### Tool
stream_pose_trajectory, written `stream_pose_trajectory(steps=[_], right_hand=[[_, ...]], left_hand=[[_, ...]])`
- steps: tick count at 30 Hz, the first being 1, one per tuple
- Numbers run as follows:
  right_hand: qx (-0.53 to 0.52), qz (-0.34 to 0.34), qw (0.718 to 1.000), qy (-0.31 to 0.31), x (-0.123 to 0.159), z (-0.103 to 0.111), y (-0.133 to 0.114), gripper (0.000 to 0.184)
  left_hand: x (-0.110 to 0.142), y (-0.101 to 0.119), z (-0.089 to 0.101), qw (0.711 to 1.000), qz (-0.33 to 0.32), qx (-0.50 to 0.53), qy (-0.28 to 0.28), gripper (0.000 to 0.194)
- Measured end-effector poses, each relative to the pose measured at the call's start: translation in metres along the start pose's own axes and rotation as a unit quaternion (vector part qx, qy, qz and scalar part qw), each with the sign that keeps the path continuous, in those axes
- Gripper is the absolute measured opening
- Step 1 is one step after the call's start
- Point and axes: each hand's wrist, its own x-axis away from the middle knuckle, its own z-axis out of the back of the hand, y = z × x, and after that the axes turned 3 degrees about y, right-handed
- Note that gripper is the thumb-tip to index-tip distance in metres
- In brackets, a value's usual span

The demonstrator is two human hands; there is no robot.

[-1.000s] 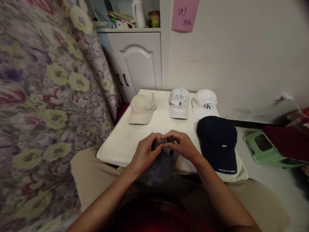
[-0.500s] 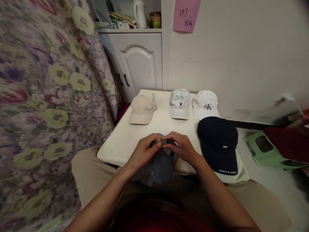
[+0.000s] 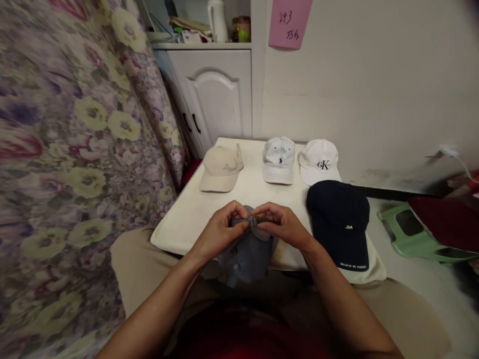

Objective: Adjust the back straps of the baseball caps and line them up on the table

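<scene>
A grey-blue baseball cap [image 3: 249, 257] is held at the table's near edge, over my lap, with its back strap uppermost. My left hand [image 3: 221, 227] pinches the strap on the left of its small metal buckle [image 3: 253, 221]. On the buckle's other side, my right hand [image 3: 282, 223] grips the strap between thumb and fingers. The buckle shows in the gap between my fingertips. Part of the strap is hidden behind the fingers. To the right of my right hand lies a navy cap [image 3: 337, 219] with a small white emblem.
Along the back of the cream-covered table [image 3: 187, 219] sit a beige cap [image 3: 220, 167], a pale blue cap [image 3: 279, 159] and a white cap [image 3: 320, 159]. A floral curtain [image 3: 90, 179] hangs at left. A green stool [image 3: 396, 229] stands at right.
My fingers have shifted apart along the strap, so the buckle shows more plainly between them. The grey-blue cap stays in nearly the same place.
</scene>
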Motion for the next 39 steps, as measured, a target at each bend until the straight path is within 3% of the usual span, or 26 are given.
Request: stream_pose_trajectory(steps=[7,16,21,29,35,39], right_hand=[[-0.071,-0.017,0.997,0.011,-0.001,0.002,0.001,0.027],[-0.063,-0.028,0.997,0.028,-0.002,0.003,0.005,0.025],[-0.061,-0.033,0.997,0.013,-0.001,0.001,0.003,0.021],[-0.028,-0.038,0.999,0.026,0.000,0.001,0.000,0.022],[-0.054,-0.054,0.997,0.021,0.000,0.002,0.001,0.022],[-0.088,-0.063,0.994,0.023,-0.002,0.005,0.001,0.024]], left_hand=[[-0.002,0.005,0.005,0.996,0.020,0.068,-0.061,0.018],[-0.004,0.008,0.010,0.997,0.026,-0.015,-0.070,0.020],[-0.004,0.008,0.007,0.994,0.021,-0.077,-0.069,0.039],[-0.005,0.002,-0.005,0.984,-0.024,-0.157,-0.080,0.015],[-0.003,-0.003,-0.007,0.994,0.018,-0.092,-0.052,0.024],[-0.004,-0.006,-0.003,0.994,0.054,-0.017,-0.091,0.027]])
